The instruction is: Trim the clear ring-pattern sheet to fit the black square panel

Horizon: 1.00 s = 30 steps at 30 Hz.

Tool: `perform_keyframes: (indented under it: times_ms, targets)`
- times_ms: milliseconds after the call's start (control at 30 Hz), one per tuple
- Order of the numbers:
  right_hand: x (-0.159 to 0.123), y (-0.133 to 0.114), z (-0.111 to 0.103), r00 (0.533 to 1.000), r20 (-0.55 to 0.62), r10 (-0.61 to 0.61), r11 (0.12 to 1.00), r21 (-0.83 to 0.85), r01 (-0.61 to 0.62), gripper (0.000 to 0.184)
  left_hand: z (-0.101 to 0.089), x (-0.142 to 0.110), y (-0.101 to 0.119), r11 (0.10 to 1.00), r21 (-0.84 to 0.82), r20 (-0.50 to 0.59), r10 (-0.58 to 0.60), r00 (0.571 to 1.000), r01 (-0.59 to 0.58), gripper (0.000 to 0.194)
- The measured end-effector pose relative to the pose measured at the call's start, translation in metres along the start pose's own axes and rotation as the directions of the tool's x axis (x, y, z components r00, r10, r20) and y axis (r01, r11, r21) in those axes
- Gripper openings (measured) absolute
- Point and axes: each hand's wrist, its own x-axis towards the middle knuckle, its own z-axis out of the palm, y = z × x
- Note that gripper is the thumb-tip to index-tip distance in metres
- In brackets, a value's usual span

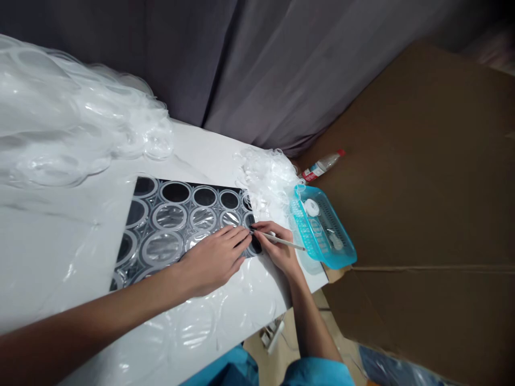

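Note:
My left hand [219,254] lies over a clear plastic sheet [163,246] printed with rows of pale rings, its fingers stretched out and resting near the right part of the sheet. Beneath the sheet is a black surface [176,192] that shows through the rings. My right hand [279,244] is closed around a slim, pale, pen-shaped tool [287,243], at the sheet's right edge and touching close to my left fingertips. The tool's working end is hidden by the fingers; its other end points right. I cannot tell its exact kind.
A large heap of clear plastic sheets [76,118] covers the table's [193,145] far left. Tangled plastic scraps [267,177] lie behind my right hand. A blue basket [333,230] with small white pieces stands at the right edge, near a bottle [322,165] and a cardboard wall [422,177].

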Motion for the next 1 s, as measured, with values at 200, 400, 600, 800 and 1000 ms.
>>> perform_keyframes:
  times_ms: [200,400,600,800,1000]
  targets:
    - [-0.003,-0.004,-0.001,0.991,0.074,-0.111,0.975,-0.186,0.123,0.015,-0.002,0.001,0.0,1.0,-0.013,0.014,-0.006,1.0,0.006,0.055]
    - [-0.009,-0.002,0.007,0.975,0.088,-0.205,0.938,-0.265,0.222,0.021,-0.002,0.003,0.001,0.999,-0.035,0.009,-0.021,1.0,0.021,0.054]
    - [-0.004,0.009,0.007,0.959,0.106,-0.263,0.886,-0.367,0.283,0.024,-0.004,0.003,0.001,0.998,-0.048,0.005,-0.036,0.999,0.037,0.054]
    - [0.075,0.026,-0.043,0.919,-0.152,-0.363,0.834,-0.492,0.248,0.019,-0.006,0.001,0.0,0.997,-0.065,0.042,-0.031,0.999,0.034,0.053]
    - [0.151,0.031,-0.091,0.861,-0.353,-0.366,0.774,-0.629,0.071,0.014,-0.003,-0.001,0.0,1.0,-0.018,0.032,-0.003,0.999,0.003,0.055]
